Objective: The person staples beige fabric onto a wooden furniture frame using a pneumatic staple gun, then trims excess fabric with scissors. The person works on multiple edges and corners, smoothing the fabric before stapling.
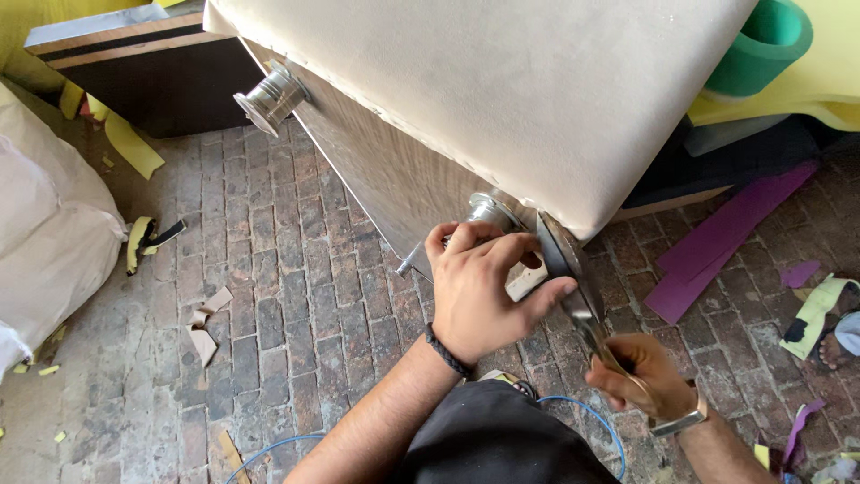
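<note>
A cream upholstered furniture piece (502, 81) lies tipped, its wooden underside (394, 179) facing me. One round metal leg (271, 97) sticks out at the upper left. My left hand (484, 287) grips a second metal leg (491, 211) at the lower corner, fingers wrapped over it. My right hand (640, 376) is closed on a metal tool (587, 314) that looks like scissors or pliers, its tip reaching up to the corner by a round dark disc (557, 251). A watch sits on my right wrist, a dark band on my left.
A brick floor (287, 296) lies below. A white sack (45, 224) sits at left, cardboard scraps (204, 327) nearby. Purple strips (717, 242), yellow foam (824, 81) and a green roll (761, 45) are at right. A blue cable (573, 408) runs by my lap. Another person's foot (838, 345) shows at far right.
</note>
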